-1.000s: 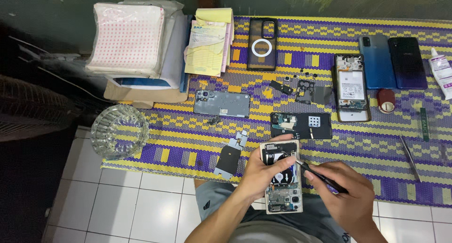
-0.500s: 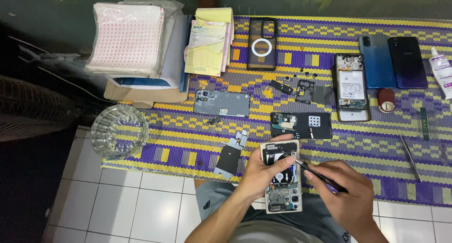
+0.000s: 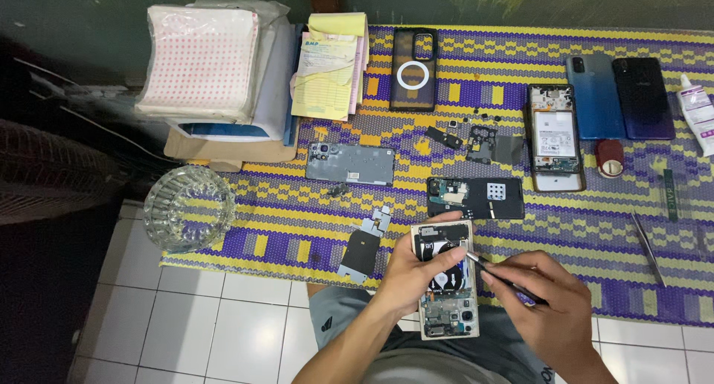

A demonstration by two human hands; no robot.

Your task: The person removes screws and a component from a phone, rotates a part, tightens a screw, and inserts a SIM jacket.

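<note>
My left hand (image 3: 413, 271) grips an opened phone (image 3: 446, 310) with its back off, thumb lying across the exposed battery and boards. My right hand (image 3: 547, 302) holds a thin dark tool (image 3: 497, 271) like a pen, its tip touching the inside of the phone near the upper middle. Both hands hover over the near edge of a purple and yellow woven mat (image 3: 282, 235). Just beyond the phone lies a dark circuit assembly (image 3: 476, 198). A flat black part with a metal bracket (image 3: 363, 246) lies to the left.
On the mat lie a grey phone back (image 3: 349, 164), a case with a ring (image 3: 413, 69), another opened phone (image 3: 555, 137), two blue phones (image 3: 621, 95), tweezers (image 3: 648, 247), a small tube (image 3: 698, 110) and loose parts. A glass bowl (image 3: 189, 207) and stacked papers (image 3: 223, 64) sit left.
</note>
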